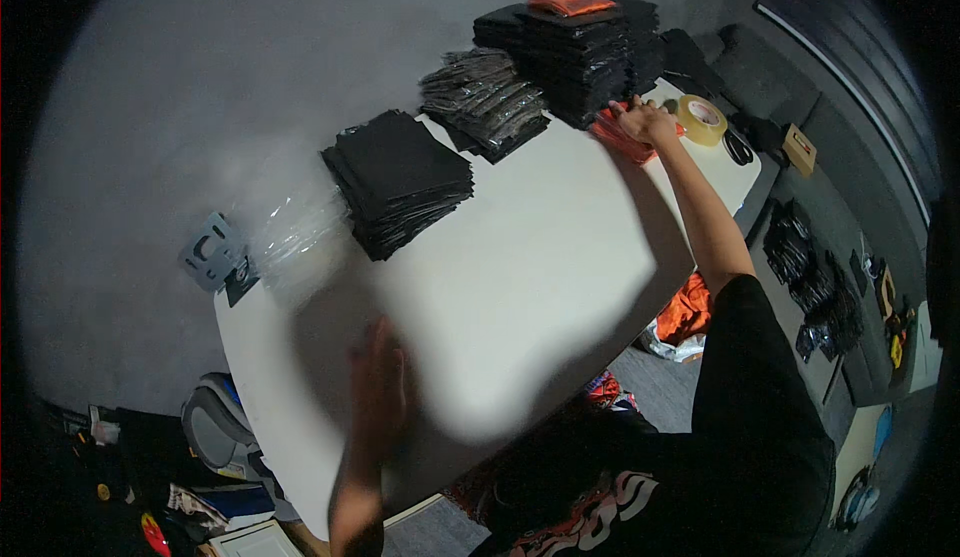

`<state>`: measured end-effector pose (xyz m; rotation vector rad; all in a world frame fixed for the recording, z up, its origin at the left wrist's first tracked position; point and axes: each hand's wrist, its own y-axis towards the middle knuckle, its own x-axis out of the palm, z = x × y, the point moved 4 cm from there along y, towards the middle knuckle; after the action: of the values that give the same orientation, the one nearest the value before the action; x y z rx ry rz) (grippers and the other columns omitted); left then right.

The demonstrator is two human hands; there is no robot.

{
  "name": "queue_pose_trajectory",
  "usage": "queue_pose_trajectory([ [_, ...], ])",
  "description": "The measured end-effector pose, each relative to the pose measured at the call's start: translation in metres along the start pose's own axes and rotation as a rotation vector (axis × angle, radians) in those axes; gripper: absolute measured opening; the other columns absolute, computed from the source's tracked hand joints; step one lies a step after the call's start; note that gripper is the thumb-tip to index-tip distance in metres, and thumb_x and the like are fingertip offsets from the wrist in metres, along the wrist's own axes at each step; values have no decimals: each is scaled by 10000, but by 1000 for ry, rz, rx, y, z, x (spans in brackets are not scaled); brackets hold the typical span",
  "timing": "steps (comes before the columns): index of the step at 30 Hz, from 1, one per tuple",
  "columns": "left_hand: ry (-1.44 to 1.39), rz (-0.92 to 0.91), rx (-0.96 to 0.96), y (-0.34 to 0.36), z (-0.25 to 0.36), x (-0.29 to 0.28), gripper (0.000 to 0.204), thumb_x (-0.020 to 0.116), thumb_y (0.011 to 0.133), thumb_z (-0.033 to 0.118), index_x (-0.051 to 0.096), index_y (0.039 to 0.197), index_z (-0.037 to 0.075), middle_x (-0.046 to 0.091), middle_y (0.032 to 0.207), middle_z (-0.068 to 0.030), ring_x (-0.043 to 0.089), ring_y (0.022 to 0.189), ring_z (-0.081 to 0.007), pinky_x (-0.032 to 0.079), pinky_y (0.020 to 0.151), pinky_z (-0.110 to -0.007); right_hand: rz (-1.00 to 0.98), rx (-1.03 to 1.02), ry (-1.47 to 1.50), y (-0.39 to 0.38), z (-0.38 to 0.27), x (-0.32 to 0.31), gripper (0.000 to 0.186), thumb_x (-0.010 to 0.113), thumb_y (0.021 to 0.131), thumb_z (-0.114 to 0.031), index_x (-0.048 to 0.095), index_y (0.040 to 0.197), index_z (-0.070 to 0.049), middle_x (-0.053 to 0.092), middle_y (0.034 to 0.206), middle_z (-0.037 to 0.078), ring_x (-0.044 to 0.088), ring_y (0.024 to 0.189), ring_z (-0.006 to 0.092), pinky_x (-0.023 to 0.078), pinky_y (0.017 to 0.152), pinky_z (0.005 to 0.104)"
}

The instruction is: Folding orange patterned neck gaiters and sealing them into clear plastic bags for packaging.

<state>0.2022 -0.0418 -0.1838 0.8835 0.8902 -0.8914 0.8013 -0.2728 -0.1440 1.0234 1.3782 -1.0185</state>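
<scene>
My right hand (648,122) reaches to the far right of the white table (520,287). Its fingers are stretched out over a small pile of orange-red plastic packets (625,140), touching or just above the top one; I cannot tell which. Beside that hand stands a roll of clear tape (702,120). In dark shadow at the near left, my left hand (380,387) is held over the table, fingers extended and slightly blurred, with nothing visible in it. A stack of flat black packets (405,177) sits beyond it.
Along the far edge stand a pile of grey-black plastic-wrapped packets (482,97) and a taller black stack (575,52) topped by an orange packet (572,3). Clear plastic film (295,242) lies at the left. Black bundles (810,277) rest on the grey sofa (830,167).
</scene>
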Motion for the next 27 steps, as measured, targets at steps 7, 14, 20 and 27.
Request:
queue_pose_trajectory([
  [7, -169, -78, -234, 8, 8, -13, 509, 360, 1141, 331, 390, 1580, 74, 416, 1634, -150, 308, 1557, -372, 132, 1269, -616, 30, -6, -5, -7, -4, 1, 894, 284, 993, -771, 438, 1583, -117, 465, 1582, 239, 452, 1463, 434, 328, 1159, 626],
  [14, -163, -62, -270, 4, 5, -15, 521, 375, 1137, 369, 423, 1560, 68, 458, 1601, -165, 342, 1534, -391, 158, 1261, -621, 23, 2, 5, -10, -11, -6, 887, 284, 998, -760, 384, 1620, -135, 435, 1607, 240, 428, 1482, 430, 300, 1185, 624],
  [20, -125, 36, -156, 9, 4, -12, 474, 439, 1119, 303, 467, 1517, 47, 503, 1541, -210, 412, 1484, -401, 246, 1246, -558, -91, -15, 142, 41, 33, -9, 1004, 470, 925, -793, 340, 1631, -91, 427, 1611, 251, 469, 1461, 390, 377, 1195, 487],
  [27, -42, 258, 334, 40, 56, 35, 475, 588, 1025, 81, 512, 1490, 23, 554, 1491, -225, 553, 1371, -394, 372, 1203, -511, -214, -104, 436, 90, 75, -30, 830, 728, 905, -602, 618, 1389, 63, 634, 1405, 260, 646, 1228, 353, 517, 1001, 422],
])
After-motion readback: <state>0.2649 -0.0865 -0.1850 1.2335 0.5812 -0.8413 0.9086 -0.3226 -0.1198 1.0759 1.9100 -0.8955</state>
